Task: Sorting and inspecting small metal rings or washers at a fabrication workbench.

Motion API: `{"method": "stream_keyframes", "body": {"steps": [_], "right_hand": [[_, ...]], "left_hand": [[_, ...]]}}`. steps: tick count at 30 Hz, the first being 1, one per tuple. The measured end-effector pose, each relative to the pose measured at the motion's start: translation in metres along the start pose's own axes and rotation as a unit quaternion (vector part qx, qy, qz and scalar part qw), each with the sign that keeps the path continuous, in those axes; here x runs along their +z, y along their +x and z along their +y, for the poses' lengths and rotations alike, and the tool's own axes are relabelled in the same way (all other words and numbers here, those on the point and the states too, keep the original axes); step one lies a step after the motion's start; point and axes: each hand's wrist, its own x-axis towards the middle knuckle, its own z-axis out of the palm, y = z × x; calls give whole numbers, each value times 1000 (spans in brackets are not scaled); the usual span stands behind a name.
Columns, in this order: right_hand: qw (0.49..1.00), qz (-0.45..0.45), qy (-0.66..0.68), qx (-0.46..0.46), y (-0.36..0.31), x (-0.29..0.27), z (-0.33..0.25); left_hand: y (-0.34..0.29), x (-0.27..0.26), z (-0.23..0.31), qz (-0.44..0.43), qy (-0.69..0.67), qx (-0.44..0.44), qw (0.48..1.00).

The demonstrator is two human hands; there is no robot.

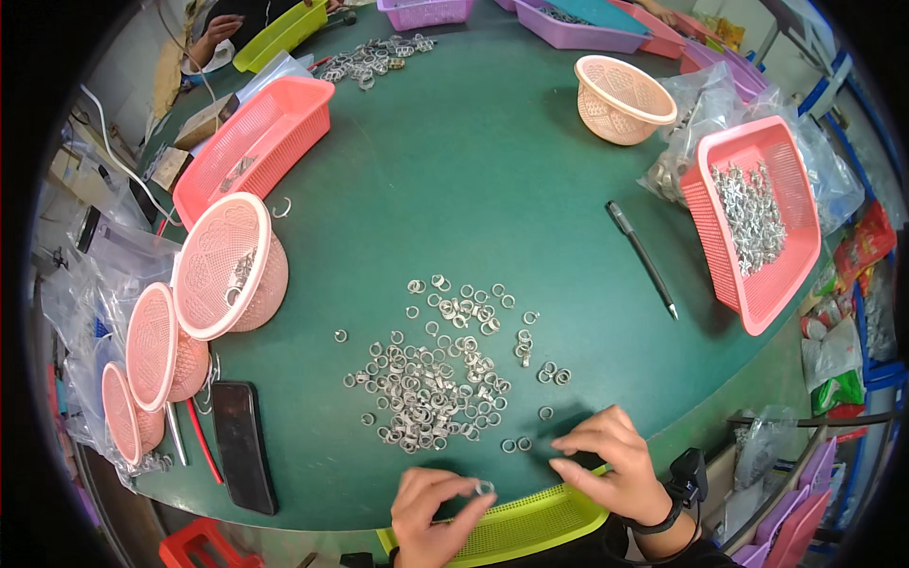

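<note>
Head view: small metal ring (485, 488) pinched in left hand (431, 516) at lower centre, axis unclear. Right hand (611, 464) spread over loose rings (431, 383) on tabletop (473, 170). Ring-filled pink tray (757, 222) seen at right; yellow basket (530, 525) at bottom edge.

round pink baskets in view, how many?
4. Three lie tipped in a row at the table's left edge. One stands upright at upper right. Bags at the left may hide more.

Four round pink baskets (230, 265), two pink trays (757, 218), one pen (642, 257), one phone (242, 445)
</note>
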Motion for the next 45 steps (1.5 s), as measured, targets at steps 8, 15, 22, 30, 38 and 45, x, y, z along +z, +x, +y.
{"method": "stream_keyframes", "body": {"steps": [8,15,22,30,38,45], "right_hand": [[992,-27,-125,7,1,12,7],[993,-10,-113,42,3,12,7],[993,-1,-103,63,4,17,7],[990,-10,-142,24,1,19,13],[988,32,-140,63,7,-3,16],[989,-61,-135,29,11,-3,15]], "left_hand": [[9,11,2,-7,238,48,970],[27,34,-1,-34,241,114,963],[20,23,-2,-39,215,93,971],[21,31,-5,-51,191,129,972],[22,36,7,-64,209,117,969],[21,42,7,-51,225,125,965]]}}
